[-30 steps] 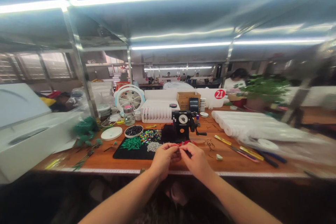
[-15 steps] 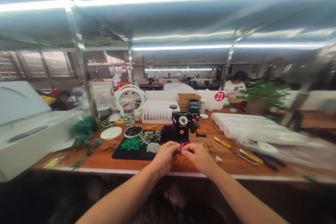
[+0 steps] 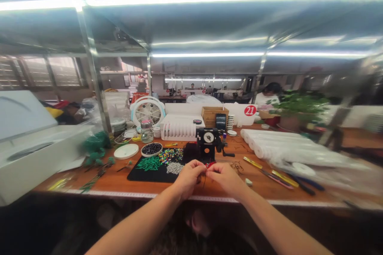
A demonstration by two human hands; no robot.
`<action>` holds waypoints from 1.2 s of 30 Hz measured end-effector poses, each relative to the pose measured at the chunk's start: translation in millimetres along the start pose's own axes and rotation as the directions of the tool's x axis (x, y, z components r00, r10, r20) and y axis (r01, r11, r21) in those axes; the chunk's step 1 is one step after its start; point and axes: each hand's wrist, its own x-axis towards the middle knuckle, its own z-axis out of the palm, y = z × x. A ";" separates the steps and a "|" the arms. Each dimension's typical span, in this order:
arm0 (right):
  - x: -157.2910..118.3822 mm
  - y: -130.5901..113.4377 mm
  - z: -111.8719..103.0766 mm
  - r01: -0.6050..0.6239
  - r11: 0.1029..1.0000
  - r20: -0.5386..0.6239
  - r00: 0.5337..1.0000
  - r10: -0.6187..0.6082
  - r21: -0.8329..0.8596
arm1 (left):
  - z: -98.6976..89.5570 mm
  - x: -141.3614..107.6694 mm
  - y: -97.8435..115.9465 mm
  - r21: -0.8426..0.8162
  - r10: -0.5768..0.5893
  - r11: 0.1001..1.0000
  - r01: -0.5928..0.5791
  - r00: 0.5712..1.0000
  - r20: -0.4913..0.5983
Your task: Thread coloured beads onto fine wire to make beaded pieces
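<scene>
My left hand [image 3: 191,175] and my right hand [image 3: 224,177] meet above the table's front edge, fingertips pinched close together. Between them shows a small red piece [image 3: 211,164], too small to name, with a thin dark strand hanging below. Both hands seem to grip it. Just behind stands a black hand-cranked machine [image 3: 207,143] with a round dial. Left of my hands lies a black mat [image 3: 134,174] bearing green pieces [image 3: 149,163], multicoloured beads [image 3: 171,155] and silvery beads [image 3: 174,168]. A shallow dish of dark beads [image 3: 152,149] sits at the mat's back edge.
White rolls [image 3: 269,145] in plastic, a yellow cutter [image 3: 253,162] and pliers [image 3: 305,185] lie to the right. A fan [image 3: 149,112], a glass jar [image 3: 147,132] and a cardboard box [image 3: 209,113] stand behind. An open white box [image 3: 36,155] is at left. A person [image 3: 269,93] sits beyond.
My hands keep nearly the same pinch on the red piece. The view has shifted very slightly; nothing on the table has visibly moved.
</scene>
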 end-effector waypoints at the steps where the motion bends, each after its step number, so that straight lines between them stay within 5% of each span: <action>1: 0.3 0.4 0.5 -0.008 1.000 0.004 1.000 0.008 0.018 | 0.5 -0.4 0.2 0.026 0.014 1.000 -0.014 1.000 -0.003; 5: 1.9 4.3 0.6 -0.061 0.995 -0.002 0.998 0.062 0.077 | -3.0 -6.4 6.1 0.167 0.087 0.983 -0.080 0.996 -0.036; 7: 2.8 6.0 -1.0 -0.107 0.987 -0.011 0.994 0.109 0.119 | -8.8 -12.3 11.1 0.288 0.221 0.937 -0.196 0.974 -0.058; 10: 4.0 6.3 -3.4 -0.174 0.966 -0.004 0.984 0.178 0.191 | -18.1 -21.8 15.7 0.630 0.541 0.607 -0.484 0.833 0.119; 12: 4.6 4.9 -3.5 -0.195 0.954 0.006 0.980 0.199 0.225 | -21.2 -25.8 14.8 0.757 0.599 0.313 -0.574 0.738 0.311; 14: 5.0 3.2 -2.1 -0.196 0.950 0.013 0.980 0.199 0.241 | -20.7 -26.4 11.4 0.773 0.593 0.208 -0.599 0.706 0.387; 18: 4.9 3.4 1.7 -0.162 0.965 0.006 0.986 0.164 0.204 | -14.4 -19.8 4.9 0.732 0.636 0.327 -0.597 0.712 0.297; 24: 1.7 5.5 5.6 0.000 1.000 -0.099 0.995 0.002 0.018 | -12.6 -12.7 6.8 0.617 0.420 0.717 -0.325 0.908 -0.010; 28: -3.6 2.8 11.0 0.152 0.971 -0.129 0.976 -0.177 -0.184 | -16.1 -12.8 14.2 0.613 0.280 0.767 -0.189 0.958 -0.055; 31: -6.3 2.3 13.0 0.283 0.870 -0.095 0.933 -0.348 -0.404 | -16.3 -12.1 20.6 0.596 0.215 0.792 -0.133 0.974 -0.069; 36: -8.2 2.4 11.1 0.365 0.808 0.021 0.915 -0.402 -0.463 | -10.5 -11.7 24.5 0.517 0.220 0.844 -0.144 0.971 -0.089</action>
